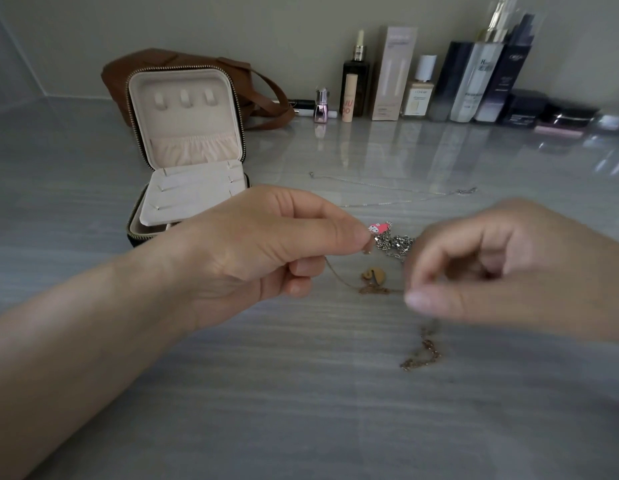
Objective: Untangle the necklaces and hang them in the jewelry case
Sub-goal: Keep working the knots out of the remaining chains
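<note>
Pinching one end of the gold necklace [339, 277] between thumb and forefinger, the left grip [266, 247] hovers just above the bench [301, 410]. The right grip [502, 271] is motion-blurred, its fingers curled, and seems to pinch the same chain at the thumb tip. The chain's long axis runs left to right between the two. A knotted bunch and the round pendant [373, 274] sag at the middle, and a loose tail lies on the bench below the right grip.

Just beyond sits the silver necklace [394, 242] with its pink charm [375, 229], heaped close to the left fingertips. A thin necklace [387, 188] lies farther back.

The jewelry case [186, 133] stands open beyond the left grip, the nearer one, its hooks bare.

On a peach tube [347, 107] "JU" can be read. Other labels are too blurred.
</note>
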Demonstrator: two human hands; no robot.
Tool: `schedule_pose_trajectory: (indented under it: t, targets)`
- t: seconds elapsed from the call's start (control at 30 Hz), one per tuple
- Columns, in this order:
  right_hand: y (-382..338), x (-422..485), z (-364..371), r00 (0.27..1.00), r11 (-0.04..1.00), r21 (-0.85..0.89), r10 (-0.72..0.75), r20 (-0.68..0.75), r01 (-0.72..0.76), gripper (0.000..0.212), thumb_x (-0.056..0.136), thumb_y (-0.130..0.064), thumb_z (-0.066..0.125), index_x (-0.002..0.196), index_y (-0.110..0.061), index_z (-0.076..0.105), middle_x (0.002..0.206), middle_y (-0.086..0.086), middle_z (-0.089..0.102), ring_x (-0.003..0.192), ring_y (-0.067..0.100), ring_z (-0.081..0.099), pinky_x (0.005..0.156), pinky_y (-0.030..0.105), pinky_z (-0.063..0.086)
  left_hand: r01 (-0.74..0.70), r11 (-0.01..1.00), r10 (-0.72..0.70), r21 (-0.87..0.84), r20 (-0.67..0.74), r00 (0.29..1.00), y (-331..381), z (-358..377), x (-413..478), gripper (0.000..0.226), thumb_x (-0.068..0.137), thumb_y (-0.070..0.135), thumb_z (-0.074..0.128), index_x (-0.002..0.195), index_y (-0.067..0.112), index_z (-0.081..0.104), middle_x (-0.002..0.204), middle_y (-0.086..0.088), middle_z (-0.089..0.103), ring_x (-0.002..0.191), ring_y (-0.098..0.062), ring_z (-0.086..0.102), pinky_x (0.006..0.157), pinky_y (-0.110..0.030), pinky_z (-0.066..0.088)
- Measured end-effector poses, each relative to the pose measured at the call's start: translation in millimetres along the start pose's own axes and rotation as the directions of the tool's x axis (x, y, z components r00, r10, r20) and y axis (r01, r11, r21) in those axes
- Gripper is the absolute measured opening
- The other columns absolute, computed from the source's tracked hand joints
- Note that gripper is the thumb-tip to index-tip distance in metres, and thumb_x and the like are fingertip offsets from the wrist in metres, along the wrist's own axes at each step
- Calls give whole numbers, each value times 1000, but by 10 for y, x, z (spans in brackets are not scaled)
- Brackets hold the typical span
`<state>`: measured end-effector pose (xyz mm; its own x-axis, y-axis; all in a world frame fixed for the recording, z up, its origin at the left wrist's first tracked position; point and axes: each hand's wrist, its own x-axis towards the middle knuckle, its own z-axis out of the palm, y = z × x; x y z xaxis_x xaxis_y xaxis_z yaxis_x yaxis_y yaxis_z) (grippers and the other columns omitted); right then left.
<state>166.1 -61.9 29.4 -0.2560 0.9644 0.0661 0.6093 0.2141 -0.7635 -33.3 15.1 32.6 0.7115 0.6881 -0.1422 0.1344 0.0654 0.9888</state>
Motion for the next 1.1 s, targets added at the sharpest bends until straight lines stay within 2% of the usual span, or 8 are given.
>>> schedule_pose_trajectory:
  t: [0.1, 0.17, 0.27, 0.43, 0.57, 0.8, 1.0, 1.1]
  targets:
    - [-91, 66, 75, 985, 998, 47, -20, -173, 29, 38, 59, -63, 77, 83, -35, 70, 77, -13, 71, 52, 15, 64, 52, 14, 48, 9, 1000, -9, 29, -5, 1000, -9, 18, 7, 25, 47, 28, 73, 67, 13, 75, 56, 1, 50, 46, -5, 37, 42, -18, 34]
    - [-131, 96, 147, 977, 998, 33, -37, -208, 45, 30, 60, -55, 75, 78, -31, 71, 79, -19, 71, 60, 6, 68, 58, 10, 49, 7, 999, -6, 40, -23, 1000, -11, 29, 12, 26, 46, 28, 72, 67, 13, 75, 59, -1, 51, 46, -6, 38, 42, -19, 34]
    - [-147, 106, 184, 962, 998, -10, -68, -263, 68, 15, 65, -43, 66, 71, -30, 70, 67, -17, 69, 53, 5, 63, 52, 12, 48, -10, 998, 13, 61, -58, 998, -8, 26, 19, 25, 46, 29, 70, 64, 13, 74, 52, 5, 54, 46, -6, 39, 42, -19, 34]
    - [-135, 73, 148, 958, 998, 5, -57, -281, 61, 15, 72, -36, 77, 69, -25, 68, 52, -17, 61, 41, 4, 47, 43, 14, 38, -10, 995, 17, 98, -71, 997, -12, 7, 20, 23, 44, 26, 74, 64, 17, 74, 51, 2, 51, 46, -7, 42, 43, -21, 34]
    - [-150, 102, 148, 946, 999, 0, -51, -321, 54, 16, 67, -39, 77, 78, -31, 70, 67, -13, 69, 55, 33, 60, 50, 32, 47, -18, 996, 25, 86, -74, 997, 1, 7, 17, 19, 43, 26, 74, 61, 18, 71, 48, 6, 48, 45, -6, 39, 42, -20, 32]
    - [-154, 108, 147, 941, 999, 10, -37, -336, 43, 15, 66, -36, 72, 80, -34, 70, 71, -12, 70, 62, 39, 61, 55, 38, 49, -8, 998, 14, 67, -91, 996, -2, 27, 22, 22, 45, 29, 71, 61, 13, 73, 52, 3, 43, 45, -7, 32, 40, -20, 29]
    - [-142, 85, 146, 949, 999, 29, -20, -315, 31, 6, 71, -28, 74, 74, -28, 69, 53, -9, 63, 43, 26, 46, 47, 25, 35, 2, 998, 4, 55, -109, 994, -8, 14, 29, 22, 46, 27, 71, 61, 12, 73, 66, -6, 49, 45, -8, 32, 40, -19, 29]
    - [-124, 89, 143, 948, 999, 32, -18, -318, 29, 10, 71, -27, 76, 68, -23, 68, 47, -14, 58, 39, 8, 39, 40, 18, 31, 7, 998, -1, 58, -111, 994, -13, 4, 29, 13, 49, 22, 71, 60, 14, 70, 52, 4, 45, 44, -7, 32, 40, -19, 30]
